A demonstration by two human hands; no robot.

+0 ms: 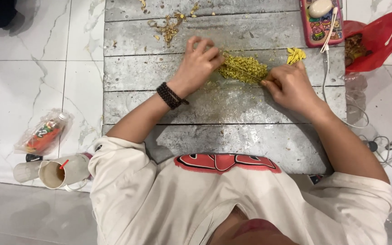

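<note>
Both hands pinch the yellow-green flower garland, steadying it. Left hand grips one end; right hand the other, on the grey plank table

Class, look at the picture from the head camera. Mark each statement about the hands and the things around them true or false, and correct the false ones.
1. Both hands touch the yellow-green bundle. True.
2. The left hand wears a black bracelet at the wrist. True.
3. The right hand holds the phone. False: the phone lies apart on the board.
4. The red bag lies left of the board. False: it lies right of it.
5. The cup stands upright. False: it lies tipped on the floor.
</note>
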